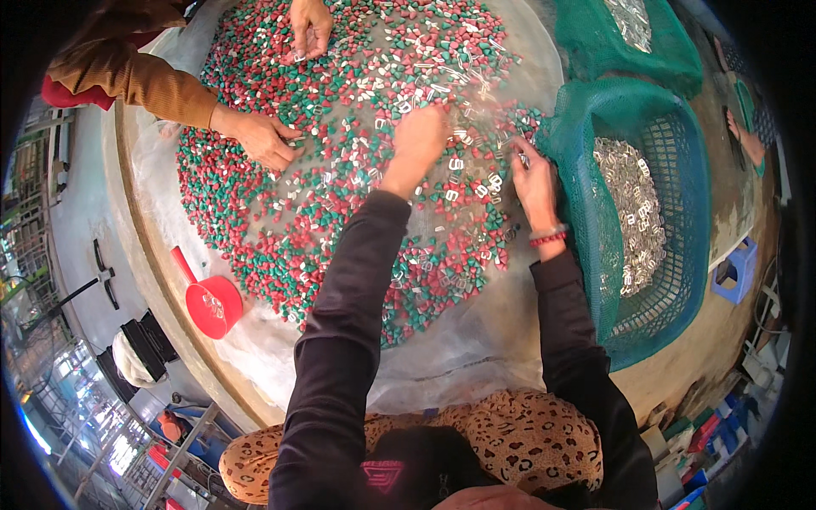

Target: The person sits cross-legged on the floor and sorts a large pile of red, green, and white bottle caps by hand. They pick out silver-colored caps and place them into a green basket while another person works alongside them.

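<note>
— Far left first?
— Red scoop (210, 303) lying on the clear plastic sheet (255, 348) at the round table's (144, 255) edge, handle slanting up and to the left, bowl toward the lower right, small metal bits inside.

— Next over?
— Co-worker's hands, brown sleeve: one (265, 138) resting on the heap with fingers curled, the other (310, 25) at the top edge, fingers bunched downward. Both among the red and green pellets (340, 195) spread wide across the sheet.

— Own hands?
— Left hand (418, 136) reaching far into the heap, knuckles up, fingers bent down into the pellets; pinching anything or not, cannot tell. Small silver metal clips (453, 163) scattered just right of it, between both hands, lying flat and turned every way, no shared long axis.
— And the right hand (535, 174)?
— At the heap's right border, fingertips pressed together on one small silver piece (524, 157), too small to judge its direction. Red bead bracelet (548, 238) at the wrist.

— Furthest right?
— Green mesh basket (680, 170), just beside the right hand, holding a pile of sorted clips (633, 212). Second green basket (671, 42) above it.
</note>
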Motion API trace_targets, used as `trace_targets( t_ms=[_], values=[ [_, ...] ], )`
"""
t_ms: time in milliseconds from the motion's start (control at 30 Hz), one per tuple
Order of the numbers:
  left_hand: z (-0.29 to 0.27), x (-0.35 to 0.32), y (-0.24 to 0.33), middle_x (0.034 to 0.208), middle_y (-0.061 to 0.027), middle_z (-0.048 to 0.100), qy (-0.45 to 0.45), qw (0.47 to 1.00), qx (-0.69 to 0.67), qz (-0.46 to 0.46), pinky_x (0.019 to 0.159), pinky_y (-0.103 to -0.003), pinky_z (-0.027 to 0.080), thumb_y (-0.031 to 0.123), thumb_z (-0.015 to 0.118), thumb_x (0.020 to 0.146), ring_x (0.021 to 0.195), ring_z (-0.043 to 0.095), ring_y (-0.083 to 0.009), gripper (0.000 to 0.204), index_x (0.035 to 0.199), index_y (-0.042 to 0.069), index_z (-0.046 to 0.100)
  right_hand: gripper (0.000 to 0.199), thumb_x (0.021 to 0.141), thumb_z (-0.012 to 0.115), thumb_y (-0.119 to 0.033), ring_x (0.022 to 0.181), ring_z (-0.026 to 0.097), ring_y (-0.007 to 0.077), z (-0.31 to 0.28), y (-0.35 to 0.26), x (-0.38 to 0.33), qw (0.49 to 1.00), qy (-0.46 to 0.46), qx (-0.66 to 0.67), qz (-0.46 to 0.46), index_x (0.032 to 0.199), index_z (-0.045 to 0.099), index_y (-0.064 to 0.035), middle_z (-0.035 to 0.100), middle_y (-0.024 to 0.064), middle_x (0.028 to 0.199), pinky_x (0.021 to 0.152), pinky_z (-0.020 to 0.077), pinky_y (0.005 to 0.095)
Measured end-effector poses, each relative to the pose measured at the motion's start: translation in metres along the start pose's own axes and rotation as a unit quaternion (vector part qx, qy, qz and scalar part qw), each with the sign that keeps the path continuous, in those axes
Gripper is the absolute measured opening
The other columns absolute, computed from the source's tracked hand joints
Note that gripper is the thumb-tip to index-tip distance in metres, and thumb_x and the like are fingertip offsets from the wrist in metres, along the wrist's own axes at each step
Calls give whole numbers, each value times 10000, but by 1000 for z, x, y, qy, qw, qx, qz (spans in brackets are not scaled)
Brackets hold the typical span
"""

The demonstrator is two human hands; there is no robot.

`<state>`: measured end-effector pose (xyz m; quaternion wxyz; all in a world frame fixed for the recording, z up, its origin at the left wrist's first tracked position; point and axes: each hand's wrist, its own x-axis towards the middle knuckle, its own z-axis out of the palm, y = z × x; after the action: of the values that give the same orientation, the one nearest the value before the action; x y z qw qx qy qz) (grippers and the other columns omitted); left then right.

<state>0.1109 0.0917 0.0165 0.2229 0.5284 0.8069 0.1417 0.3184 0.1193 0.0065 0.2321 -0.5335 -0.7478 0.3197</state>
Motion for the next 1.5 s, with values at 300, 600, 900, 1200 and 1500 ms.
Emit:
trace_targets(
  t_ms=[300, 600, 900, 1200, 1500],
  values=[
    [-63, -83, -36, 645, 77, 404, -97, 706, -693, -113, 437, -191, 222, 156, 637, 888, 521, 314, -39, 175, 954, 2, 587, 122, 874, 585, -152, 824, 641, 375, 14, 2, 14, 988, -48, -145, -7, 956, 649, -88, 673, 174, 878, 705, 510, 460],
    [-65, -97, -28, 870, -79, 378, -224, 317, -921, -40, 386, -182, 287, 178, 484, 896, 695, 374, -132, 198, 774, 32, 431, 104, 932, 546, -165, 574, 385, 73, -8, -27, -2, 793, -189, 540, 210, 925, 577, -66, 403, -46, 648, 504, 320, 203],
    [-52, -67, -4, 815, -140, 495, -218, 445, -868, 6, 318, -193, 341, 210, 469, 880, 563, 456, -143, 234, 856, -21, 504, 213, 914, 508, -282, 598, 402, 130, -40, -40, -22, 603, -271, 719, 214, 882, 497, -72, 393, 17, 696, 494, 331, 249],
    [-21, -8, -7, 701, -64, 628, -34, 946, -315, 68, 554, -309, 454, 306, 650, 858, 622, 591, -176, 289, 915, 23, 639, 378, 987, 472, -351, 430, 245, 41, -18, -27, -27, 671, -239, 616, 336, 681, 406, -139, 297, -64, 533, 349, 155, 200],
    [13, -18, -1, 870, -135, 667, -67, 967, 157, 191, 684, -422, 544, 63, 571, 790, 823, 678, -313, 110, 867, 55, 649, 343, 969, 500, -322, 420, 258, 42, -24, -20, -25, 687, -187, 604, 358, 690, 443, -129, 303, -66, 526, 363, 177, 205]
  ],
)
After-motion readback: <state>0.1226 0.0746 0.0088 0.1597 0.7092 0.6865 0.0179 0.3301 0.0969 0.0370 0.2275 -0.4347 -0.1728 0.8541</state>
